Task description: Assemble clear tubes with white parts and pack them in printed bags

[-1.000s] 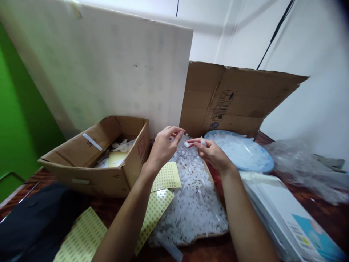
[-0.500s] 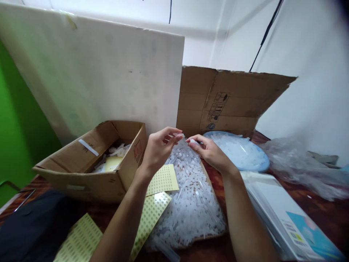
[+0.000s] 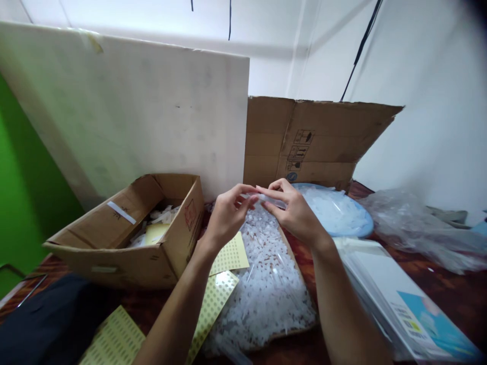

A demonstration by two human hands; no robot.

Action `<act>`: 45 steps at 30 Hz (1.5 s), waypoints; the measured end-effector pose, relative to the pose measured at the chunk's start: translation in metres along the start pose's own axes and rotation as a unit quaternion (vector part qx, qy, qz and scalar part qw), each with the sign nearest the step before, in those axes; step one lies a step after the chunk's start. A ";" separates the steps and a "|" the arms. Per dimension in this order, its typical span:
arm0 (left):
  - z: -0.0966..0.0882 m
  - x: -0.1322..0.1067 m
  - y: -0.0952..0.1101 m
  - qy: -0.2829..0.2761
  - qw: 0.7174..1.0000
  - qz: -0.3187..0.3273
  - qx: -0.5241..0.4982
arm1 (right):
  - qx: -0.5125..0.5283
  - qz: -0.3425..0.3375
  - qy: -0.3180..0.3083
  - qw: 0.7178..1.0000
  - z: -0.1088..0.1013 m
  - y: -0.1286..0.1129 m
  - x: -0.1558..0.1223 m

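Note:
My left hand [image 3: 230, 213] and my right hand [image 3: 297, 210] meet at the fingertips above a heap of small translucent pieces [image 3: 272, 274]. A small translucent plastic piece [image 3: 273, 201] lies between them, pinched by both hands; its exact kind is too small to make out. Below my left wrist lie yellow sheets [image 3: 230, 253] covered with rows of small dots. The heap rests on a brown cardboard base and reaches from under my hands toward me.
At left stands an open cardboard box [image 3: 129, 261] with white scraps inside. A blue basin [image 3: 367, 223] of translucent pieces is at right, near crumpled clear plastic [image 3: 411, 218] and a white-and-blue package [image 3: 403, 299]. Dark fabric [image 3: 49, 319] lies front left. Cardboard [image 3: 323, 137] leans behind.
My hands have come together, the right fingertips now touching the left ones. The plastic between them shows more clearly. The whole view has shifted slightly.

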State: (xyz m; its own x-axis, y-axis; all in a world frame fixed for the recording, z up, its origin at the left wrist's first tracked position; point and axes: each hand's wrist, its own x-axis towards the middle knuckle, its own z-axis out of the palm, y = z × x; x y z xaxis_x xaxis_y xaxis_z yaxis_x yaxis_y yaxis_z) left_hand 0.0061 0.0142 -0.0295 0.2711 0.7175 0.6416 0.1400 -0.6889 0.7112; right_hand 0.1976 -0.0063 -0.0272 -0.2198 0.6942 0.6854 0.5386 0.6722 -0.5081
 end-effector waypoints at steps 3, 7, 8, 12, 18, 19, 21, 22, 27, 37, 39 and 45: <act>0.001 -0.001 0.000 -0.028 0.999 0.001 -0.022 | 0.005 -0.018 0.033 0.999 -0.002 -0.008 -0.001; -0.001 -0.001 0.003 -0.030 0.999 0.017 0.000 | 0.057 -0.005 0.088 0.994 -0.006 -0.020 -0.002; -0.002 -0.001 0.004 -0.036 0.999 0.028 0.002 | 0.075 0.007 0.092 0.993 -0.006 -0.022 -0.002; -0.003 -0.002 0.006 -0.035 0.997 0.070 0.009 | 0.171 0.101 0.067 0.978 -0.002 -0.017 0.000; -0.003 0.000 0.003 0.012 0.997 0.074 0.035 | 0.177 0.080 0.103 0.975 0.002 -0.010 0.002; -0.004 0.000 0.003 0.012 0.996 0.082 0.033 | 0.187 0.073 0.111 0.973 0.002 -0.011 0.002; -0.007 0.000 0.005 0.001 0.993 0.112 0.034 | 0.205 0.076 0.131 0.967 0.004 -0.016 0.002; -0.008 -0.001 0.006 -0.004 0.991 0.130 0.037 | 0.211 0.086 0.142 0.963 0.006 -0.018 0.003; -0.010 0.000 0.001 -0.011 0.985 0.159 0.067 | 0.225 0.136 0.155 0.952 0.009 -0.024 0.004; -0.014 0.000 -0.005 -0.087 0.989 0.077 0.093 | 0.237 0.068 0.063 0.967 0.003 -0.028 0.001; -0.012 -0.001 -0.001 -0.068 0.991 0.058 0.100 | 0.242 0.095 0.123 0.958 0.011 -0.025 0.002; -0.014 -0.001 0.007 -0.111 0.993 0.016 0.042 | 0.270 0.107 0.164 0.943 0.016 -0.021 0.003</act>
State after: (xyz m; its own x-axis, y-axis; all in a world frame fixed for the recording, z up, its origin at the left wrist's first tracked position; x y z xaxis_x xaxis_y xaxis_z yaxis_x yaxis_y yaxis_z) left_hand -0.0066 0.0099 -0.0216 0.4786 0.6605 0.5786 0.2033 -0.7244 0.6587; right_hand 0.1722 -0.0143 -0.0227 0.1582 0.7718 0.6159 0.0309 0.6196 -0.7843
